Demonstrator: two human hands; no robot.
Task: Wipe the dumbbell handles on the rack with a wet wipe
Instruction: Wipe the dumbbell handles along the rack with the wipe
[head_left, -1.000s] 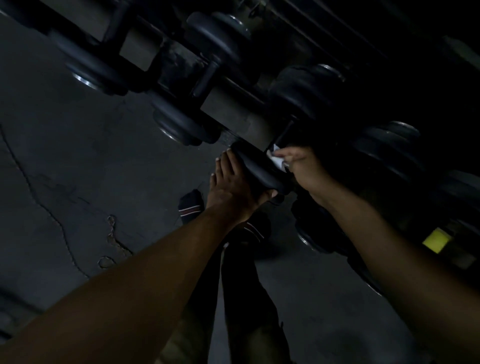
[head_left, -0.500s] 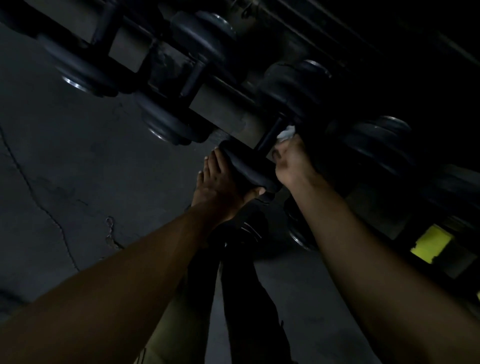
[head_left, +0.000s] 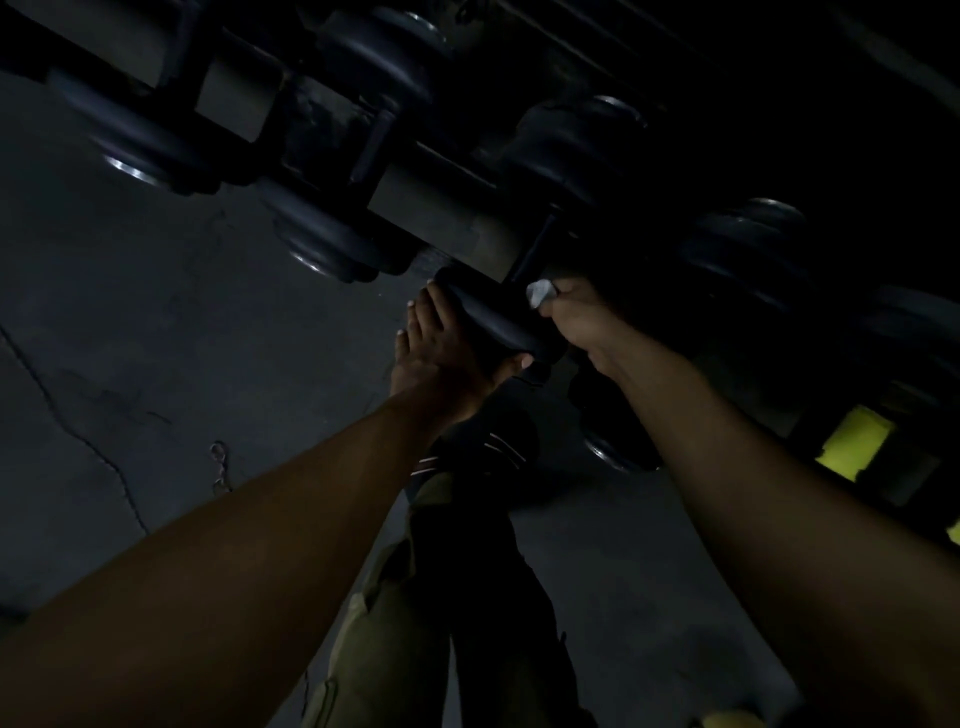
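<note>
Nearest the camera, two bare forearms were extended over a dark trouser leg and a black shoe with pale stripes (head_left: 488, 441), above a grey cracked concrete floor (head_left: 130, 353). The left hand (head_left: 441, 343) was laid flat, fingers spread, against the round black end weight of a dumbbell (head_left: 493, 322), apparently to steady it. The right hand (head_left: 576, 317) was closed around a small crumpled white wet wipe (head_left: 540, 293), which was held just beside the dark narrow handle (head_left: 535, 249) of that dumbbell, where it crossed the grey metal rail of the rack (head_left: 431, 208). In such dim light it could not be told whether wipe and handle were touching. The wiping of this handle was judged to be in hand; next, the wipe would need to be wrapped round the bar and drawn along it, then carried to the neighbouring black dumbbells (head_left: 332, 244) farther along the rack. No containers were seen.
</note>
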